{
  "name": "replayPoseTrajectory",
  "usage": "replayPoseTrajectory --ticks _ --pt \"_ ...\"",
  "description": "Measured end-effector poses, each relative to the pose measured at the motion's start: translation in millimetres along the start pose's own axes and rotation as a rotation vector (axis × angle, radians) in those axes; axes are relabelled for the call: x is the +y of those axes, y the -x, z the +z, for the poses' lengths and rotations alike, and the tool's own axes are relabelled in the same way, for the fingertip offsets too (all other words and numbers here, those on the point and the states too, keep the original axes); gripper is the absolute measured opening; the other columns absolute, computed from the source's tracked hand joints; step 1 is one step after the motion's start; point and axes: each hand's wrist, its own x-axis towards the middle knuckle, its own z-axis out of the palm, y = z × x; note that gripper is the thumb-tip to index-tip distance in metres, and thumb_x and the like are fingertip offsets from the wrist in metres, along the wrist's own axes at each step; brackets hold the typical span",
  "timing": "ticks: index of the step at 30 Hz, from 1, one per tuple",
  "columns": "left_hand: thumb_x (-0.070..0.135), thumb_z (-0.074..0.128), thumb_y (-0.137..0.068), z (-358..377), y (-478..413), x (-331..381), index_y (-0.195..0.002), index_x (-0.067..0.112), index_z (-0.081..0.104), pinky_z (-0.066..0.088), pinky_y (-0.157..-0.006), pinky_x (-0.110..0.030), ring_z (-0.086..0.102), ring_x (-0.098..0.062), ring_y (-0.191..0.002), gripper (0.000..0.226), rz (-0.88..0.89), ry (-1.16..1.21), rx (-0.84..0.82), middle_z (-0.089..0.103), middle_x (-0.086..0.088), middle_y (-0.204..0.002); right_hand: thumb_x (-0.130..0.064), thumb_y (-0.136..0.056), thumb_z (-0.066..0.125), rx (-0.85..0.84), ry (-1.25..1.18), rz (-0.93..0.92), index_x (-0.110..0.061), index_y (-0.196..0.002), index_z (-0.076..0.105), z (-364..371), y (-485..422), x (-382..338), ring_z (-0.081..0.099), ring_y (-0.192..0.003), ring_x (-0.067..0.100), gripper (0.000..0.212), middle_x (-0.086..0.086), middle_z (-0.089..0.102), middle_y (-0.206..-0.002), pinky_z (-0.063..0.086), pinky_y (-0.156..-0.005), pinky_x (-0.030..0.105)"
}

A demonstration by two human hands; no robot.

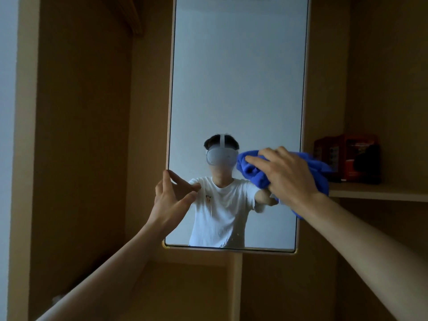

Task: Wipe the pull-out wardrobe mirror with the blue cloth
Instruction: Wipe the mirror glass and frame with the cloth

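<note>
Blue cloth point(253, 173): bunched, lying against the glass at about 4 o'clock on the pane and overlapping the mirror's right edge; one fold hangs below the wrist. Right hand point(287, 174): laid over the cloth, fingers nearly straight and slightly spread, pressing it to the glass; thumb hidden. Pull-out wardrobe mirror point(238, 77): tall, upright, pale narrow frame, brass-coloured bottom corners; it reflects a person in a white T-shirt and a grey headset against a pale wall. Left hand point(171, 200): at 8 o'clock on the pane, thumb tip touching the left frame edge, fingers splayed over the glass, holding nothing. Shelf point(379, 193): light wood, at 3 o'clock from the cloth, behind the mirror's right edge. Red box point(340, 156): standing on the shelf, contents cannot be told; a dark object point(368, 164) just beside it, too dim to identify. Wardrobe interior point(81, 135): tan wooden panels on both sides and below, dimly lit.
</note>
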Motion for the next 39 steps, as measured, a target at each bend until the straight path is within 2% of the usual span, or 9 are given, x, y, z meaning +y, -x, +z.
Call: replayPoseTrajectory --ticks 5,10,13,21,26,29,32,35,39 --pt "0.044 0.072 -0.092 4.2 1.7 -5.0 -0.163 0.029 -0.001 0.039 -0.115 -0.055 0.033 -0.032 -0.148 0.102 -0.006 0.001 0.027 0.012 -0.001 -0.168 -0.005 -0.083 0.066 -0.052 -0.052 -0.099 -0.023 -0.128 0.062 18.9 47.8 -16.8 0.059 -0.092 0.026 0.049 0.002 0.065 -0.113 0.052 -0.07 0.038" --pt "0.041 0.073 -0.092 1.9 2.1 -7.6 -0.163 0.028 -0.002 0.036 -0.116 -0.052 0.029 -0.031 -0.15 0.104 0.0 0.034 0.001 0.009 -0.001 -0.169 -0.002 -0.075 0.07 -0.06 -0.017 -0.13 -0.021 -0.128 0.064 21.6 57.6 -16.7 0.061 -0.089 0.029 0.056 0.006 0.067 -0.114 0.054 -0.07 0.04" --pt "0.041 0.072 -0.093 1.9 1.5 -10.4 -0.163 0.026 -0.003 0.035 -0.116 -0.05 0.027 -0.03 -0.151 0.104 0.005 0.031 -0.001 0.008 -0.001 -0.169 -0.005 -0.07 0.078 -0.064 -0.014 -0.043 -0.025 -0.131 0.059 13.6 41.4 -5.6 0.057 -0.089 0.027 0.067 0.002 0.062 -0.12 0.052 -0.072 0.04" --pt "0.04 0.071 -0.093 7.7 -1.0 -12.8 -0.162 0.024 -0.001 0.041 -0.113 -0.059 0.033 -0.036 -0.147 0.101 0.031 -0.032 0.031 0.013 -0.005 -0.166 -0.004 -0.078 0.069 0.003 0.075 0.103 -0.027 -0.14 0.05 -12.1 -9.9 43.8 0.054 -0.099 0.029 0.07 0.005 0.056 -0.125 0.051 -0.078 0.042" --pt "0.04 0.071 -0.092 11.1 -0.6 -10.9 -0.162 0.023 -0.001 0.041 -0.112 -0.061 0.033 -0.039 -0.146 0.102 0.036 -0.042 0.063 0.014 -0.007 -0.164 -0.006 -0.079 0.07 0.015 0.026 0.163 -0.024 -0.143 0.05 1.7 13.6 35.0 0.056 -0.1 0.03 0.069 0.005 0.058 -0.125 0.054 -0.077 0.043" --pt "0.042 0.071 -0.092 9.9 1.9 -11.6 -0.163 0.025 -0.001 0.041 -0.112 -0.061 0.033 -0.038 -0.146 0.101 0.038 -0.05 0.067 0.014 -0.005 -0.165 -0.007 -0.073 0.076 0.009 0.001 0.151 -0.022 -0.139 0.055 11.7 39.6 24.4 0.059 -0.093 0.028 0.071 0.004 0.061 -0.118 0.055 -0.07 0.04" --pt "0.041 0.071 -0.092 8.4 4.3 -9.6 -0.163 0.025 0.0 0.041 -0.112 -0.06 0.033 -0.037 -0.146 0.101 0.037 -0.051 0.063 0.014 -0.004 -0.165 -0.015 -0.066 0.082 -0.076 -0.017 0.175 -0.023 -0.139 0.054 18.0 64.7 10.7 0.06 -0.091 0.025 0.078 0.002 0.06 -0.121 0.055 -0.063 0.037" --pt "0.039 0.072 -0.092 7.2 5.4 -5.0 -0.162 0.024 0.003 0.041 -0.112 -0.06 0.033 -0.037 -0.146 0.1 0.025 -0.045 0.063 0.015 -0.006 -0.164 -0.022 -0.071 0.081 -0.162 -0.053 0.222 -0.025 -0.145 0.045 20.2 75.0 1.9 0.057 -0.099 0.021 0.082 -0.002 0.054 -0.127 0.054 -0.064 0.033" --pt "0.038 0.071 -0.092 4.4 4.1 -1.0 -0.162 0.023 0.005 0.04 -0.113 -0.061 0.033 -0.038 -0.146 0.097 0.011 -0.039 0.062 0.018 -0.009 -0.163 -0.015 -0.079 0.072 -0.005 -0.229 0.417 -0.022 -0.141 0.048 10.7 61.4 5.7 0.061 -0.096 0.021 0.067 0.0 0.057 -0.118 0.048 -0.063 0.03"
